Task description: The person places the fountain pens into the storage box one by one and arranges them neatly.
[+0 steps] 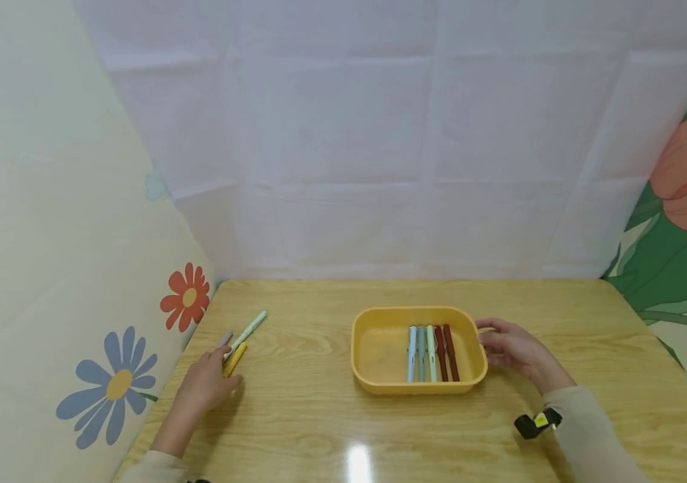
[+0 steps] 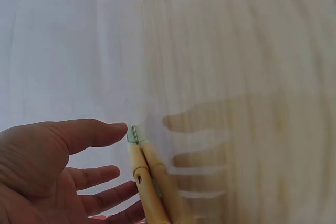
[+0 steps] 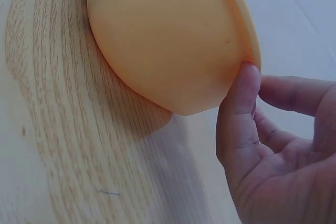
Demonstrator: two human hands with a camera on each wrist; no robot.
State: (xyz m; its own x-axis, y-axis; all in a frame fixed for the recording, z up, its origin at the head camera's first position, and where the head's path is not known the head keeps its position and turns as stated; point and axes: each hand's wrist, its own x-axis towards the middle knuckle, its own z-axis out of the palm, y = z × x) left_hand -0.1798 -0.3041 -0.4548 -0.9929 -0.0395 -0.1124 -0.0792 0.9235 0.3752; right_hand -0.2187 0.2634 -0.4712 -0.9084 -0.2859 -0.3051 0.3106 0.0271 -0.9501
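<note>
At the table's left side lie a yellow pen (image 1: 235, 359), a pale green pen (image 1: 253, 327) and a light purple pen (image 1: 225, 337), the last partly hidden by my left hand (image 1: 203, 384). The left wrist view shows that hand with thumb and fingers spread apart beside the yellow pen (image 2: 149, 195); the thumb tip is close to its upper end. Several pens (image 1: 431, 354) stand side by side in the yellow tray (image 1: 380, 388): light blue, grey-blue, pale green and dark red. My right hand (image 1: 518, 352) pinches the tray's right rim between thumb and index finger, as the right wrist view shows.
The wood-grain table (image 1: 301, 429) lies between the pens and the tray. A white cloth (image 1: 343, 168) hangs along its back edge. Flower-patterned walls (image 1: 117, 386) flank the sides. A black strap device (image 1: 537, 422) sits at my right wrist.
</note>
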